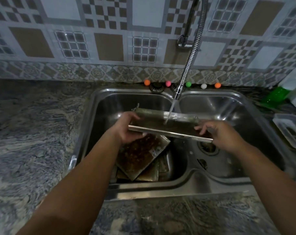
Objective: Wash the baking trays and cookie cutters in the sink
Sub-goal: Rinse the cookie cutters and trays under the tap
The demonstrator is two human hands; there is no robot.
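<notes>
Baking tray (167, 127) held tilted over the sink's (211, 182) divider, water stream (170, 112) from the flexible faucet (186, 72) hitting its inside. Left hand (127, 128) clamps the tray's 9 o'clock end, thumb on top. Right hand (218, 134) holds the 3 o'clock end, fingers loosely curled at the rim. Stack of dirty trays (142, 158) at 6 o'clock in the left basin. Drain (208, 147) at 4 o'clock. Coloured balls (188, 84) at 12 o'clock behind the sink.

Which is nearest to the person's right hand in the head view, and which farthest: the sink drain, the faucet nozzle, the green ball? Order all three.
From the right hand:
1. Sink drain, just beside it, towards the left, in the right basin.
2. Faucet nozzle, up and left, above the divider.
3. Green ball, behind the nozzle, on the back ledge.
</notes>
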